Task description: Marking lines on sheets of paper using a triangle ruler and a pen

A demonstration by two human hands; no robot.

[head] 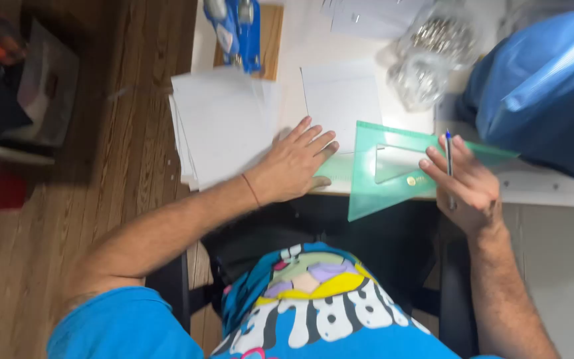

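Pressing left hand (pixel 293 166) flat; right hand (pixel 466 183) gripping pen (pixel 449 166).

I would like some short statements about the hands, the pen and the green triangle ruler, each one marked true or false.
1. The right hand holds a pen. True.
2. The left hand grips the pen. False: it lies flat, palm down, on the white papers.
3. The green triangle ruler lies wholly on the desk. False: one corner sticks out over the desk edge.
4. The right hand touches the ruler. True.
5. The ruler is red. False: it is clear green.
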